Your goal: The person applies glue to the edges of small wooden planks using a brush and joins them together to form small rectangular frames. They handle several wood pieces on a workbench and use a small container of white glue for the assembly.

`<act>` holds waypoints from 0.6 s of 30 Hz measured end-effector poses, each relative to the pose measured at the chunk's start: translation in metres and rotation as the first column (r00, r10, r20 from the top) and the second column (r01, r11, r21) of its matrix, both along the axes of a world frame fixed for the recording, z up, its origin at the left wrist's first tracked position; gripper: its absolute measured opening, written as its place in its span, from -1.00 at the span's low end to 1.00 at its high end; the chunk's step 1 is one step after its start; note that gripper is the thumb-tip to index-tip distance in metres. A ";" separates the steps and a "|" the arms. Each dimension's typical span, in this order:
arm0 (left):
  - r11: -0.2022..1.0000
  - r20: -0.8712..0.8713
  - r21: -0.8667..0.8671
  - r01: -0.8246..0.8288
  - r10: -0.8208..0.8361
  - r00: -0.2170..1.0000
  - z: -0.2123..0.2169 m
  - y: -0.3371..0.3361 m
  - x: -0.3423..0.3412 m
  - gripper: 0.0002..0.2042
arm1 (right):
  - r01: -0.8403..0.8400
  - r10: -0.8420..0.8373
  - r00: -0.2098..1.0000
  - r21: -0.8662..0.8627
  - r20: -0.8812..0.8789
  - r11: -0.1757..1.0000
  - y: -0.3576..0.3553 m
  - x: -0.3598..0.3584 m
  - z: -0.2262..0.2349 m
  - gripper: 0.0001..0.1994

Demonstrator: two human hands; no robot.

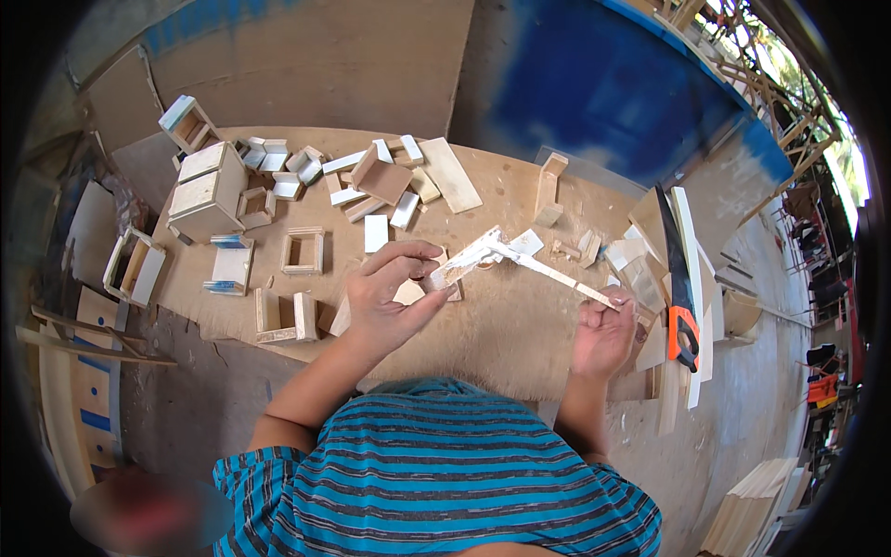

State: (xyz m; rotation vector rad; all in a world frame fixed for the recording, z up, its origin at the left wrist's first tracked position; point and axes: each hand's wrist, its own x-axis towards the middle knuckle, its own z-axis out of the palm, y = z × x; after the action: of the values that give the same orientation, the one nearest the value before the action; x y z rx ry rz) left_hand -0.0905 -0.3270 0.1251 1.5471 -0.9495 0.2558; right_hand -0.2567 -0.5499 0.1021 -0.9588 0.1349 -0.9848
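Between the thumb and fingers of my left hand (376, 297) is one end of a small flat wooden piece (455, 267). White, glue-like paste lies along its far part. My right hand (605, 336) pinches the lower end of a thin wooden stick (561, 278). The stick's paste-covered tip meets the far end of the wooden piece, so the two form a shallow angle over the table. Beneath them lies a small white-faced block (526, 243), partly hidden.
On the plywood table (501, 343) sit several wooden frames (303, 251), a larger box (209, 192) and loose offcuts (450, 176). An orange-handled handsaw (683, 325) lies on long strips at the right. A blue-painted panel (613, 84) stands behind; a blurred shape (153, 511) is lower left.
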 end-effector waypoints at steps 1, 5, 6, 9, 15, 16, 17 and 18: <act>1.000 0.003 -0.006 -0.006 0.006 1.000 -0.001 -0.001 0.000 -0.75 | -0.006 0.006 1.000 0.024 -0.001 1.000 0.004 0.001 -0.001 -0.74; 0.999 0.008 -0.024 -0.027 0.027 1.000 -0.001 -0.005 -0.002 -0.73 | -0.059 0.059 0.998 0.069 -0.002 0.996 0.015 0.002 -0.003 -0.74; 0.999 0.007 -0.028 -0.028 0.028 1.000 -0.001 -0.005 -0.002 -0.73 | -0.075 0.075 0.997 0.067 -0.002 0.995 0.017 0.002 -0.004 -0.74; 0.999 0.012 -0.016 -0.027 0.028 1.000 0.001 -0.006 -0.003 -0.72 | -0.090 0.091 0.996 0.069 -0.003 0.994 0.025 0.003 0.003 -0.78; 1.000 0.031 0.006 -0.020 0.020 0.999 -0.002 -0.005 -0.002 -0.74 | -0.150 0.150 0.989 0.092 0.017 0.984 0.029 -0.003 0.003 -0.78; 1.000 0.030 0.005 -0.020 0.019 0.999 -0.002 -0.005 -0.002 -0.74 | -0.135 0.133 0.991 0.126 0.020 0.983 0.028 -0.003 0.003 -0.78; 1.000 0.029 0.004 -0.020 0.019 0.999 -0.001 -0.005 -0.002 -0.74 | -0.120 0.118 0.993 0.160 0.023 0.980 0.027 -0.003 0.005 -0.78; 1.000 0.029 0.003 -0.020 0.019 0.999 -0.001 -0.005 -0.002 -0.74 | -0.105 0.102 0.994 0.194 0.025 0.975 0.025 -0.003 0.007 -0.78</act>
State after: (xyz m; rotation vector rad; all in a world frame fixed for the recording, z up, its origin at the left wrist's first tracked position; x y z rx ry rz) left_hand -0.0929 -0.3319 0.1242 1.5597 -0.9578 0.2911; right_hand -0.2595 -0.5252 0.1088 -0.7711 0.1640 -0.8653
